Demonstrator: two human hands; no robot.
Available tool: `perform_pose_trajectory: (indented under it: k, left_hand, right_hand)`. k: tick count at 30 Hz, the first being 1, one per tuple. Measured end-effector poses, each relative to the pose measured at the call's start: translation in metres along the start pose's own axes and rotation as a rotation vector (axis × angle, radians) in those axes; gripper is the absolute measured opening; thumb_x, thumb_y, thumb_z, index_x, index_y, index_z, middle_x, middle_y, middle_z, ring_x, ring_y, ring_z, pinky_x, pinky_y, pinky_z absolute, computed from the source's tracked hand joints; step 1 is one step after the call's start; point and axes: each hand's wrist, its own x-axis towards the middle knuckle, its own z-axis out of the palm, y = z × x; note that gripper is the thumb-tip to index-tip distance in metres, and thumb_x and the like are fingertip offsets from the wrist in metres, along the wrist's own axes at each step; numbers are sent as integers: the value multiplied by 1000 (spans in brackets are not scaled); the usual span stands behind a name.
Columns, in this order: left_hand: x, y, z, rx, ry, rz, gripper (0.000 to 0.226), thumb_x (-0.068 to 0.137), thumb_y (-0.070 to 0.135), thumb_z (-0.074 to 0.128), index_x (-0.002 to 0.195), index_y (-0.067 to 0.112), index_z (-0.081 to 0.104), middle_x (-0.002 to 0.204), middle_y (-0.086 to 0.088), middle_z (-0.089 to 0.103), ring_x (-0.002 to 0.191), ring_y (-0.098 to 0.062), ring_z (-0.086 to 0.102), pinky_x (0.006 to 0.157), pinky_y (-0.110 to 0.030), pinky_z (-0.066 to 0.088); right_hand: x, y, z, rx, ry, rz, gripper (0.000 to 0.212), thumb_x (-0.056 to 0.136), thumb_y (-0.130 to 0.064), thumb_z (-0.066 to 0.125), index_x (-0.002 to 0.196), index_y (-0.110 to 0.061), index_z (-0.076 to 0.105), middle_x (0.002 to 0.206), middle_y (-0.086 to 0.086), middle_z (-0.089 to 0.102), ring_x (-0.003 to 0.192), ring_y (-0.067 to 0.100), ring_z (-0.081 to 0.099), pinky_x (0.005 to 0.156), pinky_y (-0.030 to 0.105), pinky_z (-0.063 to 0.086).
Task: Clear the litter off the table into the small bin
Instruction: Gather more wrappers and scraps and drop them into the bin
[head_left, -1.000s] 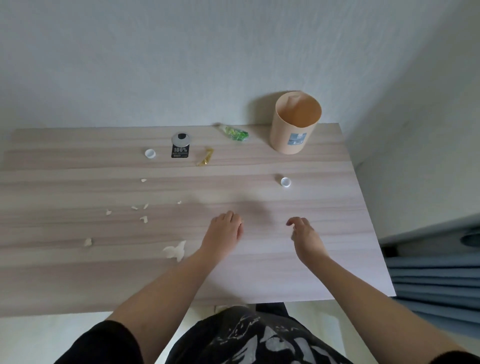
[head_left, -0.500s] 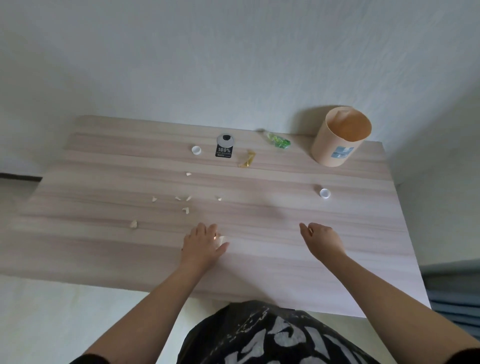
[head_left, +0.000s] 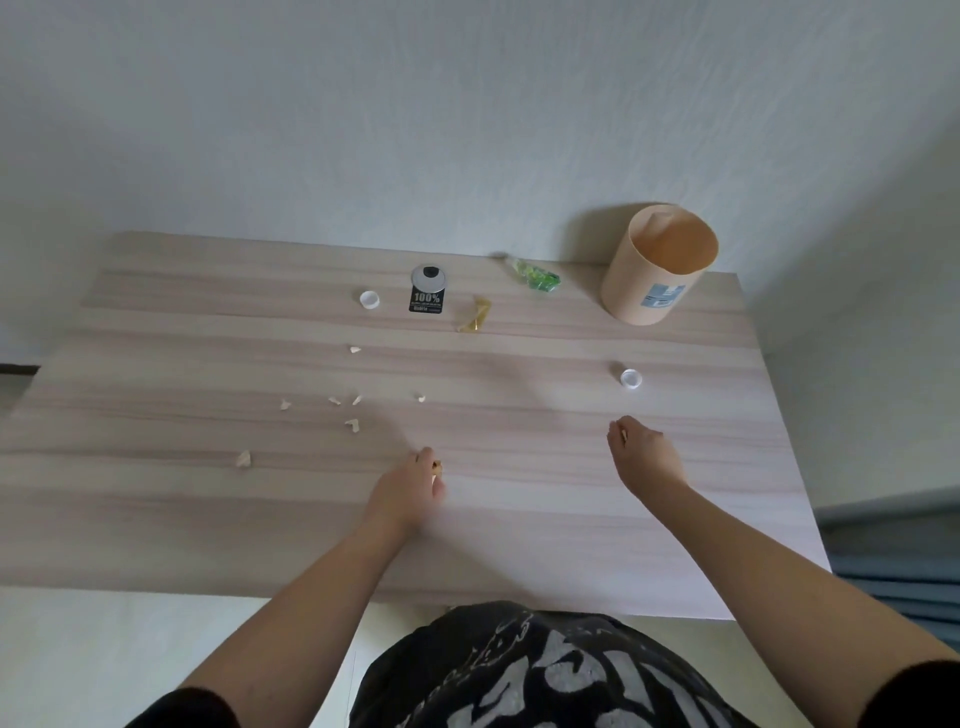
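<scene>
A peach cylindrical bin (head_left: 644, 291) stands open at the table's far right corner. Small white paper scraps (head_left: 352, 425) lie scattered left of centre, with a larger one (head_left: 243, 458) further left. My left hand (head_left: 410, 488) is closed on a pale paper scrap (head_left: 438, 467) that shows at its fingertips, just above the wooden table (head_left: 519, 545). My right hand (head_left: 641, 457) hovers to the right with fingers curled, nothing visible in it. One white bottle cap (head_left: 630, 378) lies just beyond the right hand, and another white cap (head_left: 369, 299) lies far left.
Along the back lie a black tag with a silver disc (head_left: 427, 299), a gold wrapper (head_left: 475, 318) and a green wrapper (head_left: 537, 275). A wall runs behind the table. The table's right edge drops off beside blue fabric (head_left: 904, 571).
My left hand moved left onto the large white scrap near the front and closed on it; that scrap no longer lies on the table. The right hand barely moved. The view shifted left.
</scene>
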Motion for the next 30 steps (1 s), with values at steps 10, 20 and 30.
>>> perform_pose_trajectory:
  k: [10,20,30]
  left_hand:
    - [38,57,-25,150,113,32,29,80,0,49,105,16,54,102,-8,57,91,-32,53,72,-41,43]
    - [54,113,-26,186,175,-28,28,86,38,58,92,11,55,91,-9,57,87,-30,53,67,-41,49]
    - [44,113,-36,150,236,-192,17,83,28,57,93,14,54,89,-11,57,87,-35,56,68,-43,48]
  right_hand:
    - [55,25,-41,24,70,-74,39,99,-28,35,138,-27,33,115,13,48,72,36,57,58,36,41]
    - [128,32,-41,-102,-205,-168,47,97,-34,40,141,-23,25,128,16,37,97,38,61,71,47,55]
    - [146,33,-18,-144,-261,-189,33,93,-13,44,124,-5,41,113,15,40,87,33,48,70,42,53]
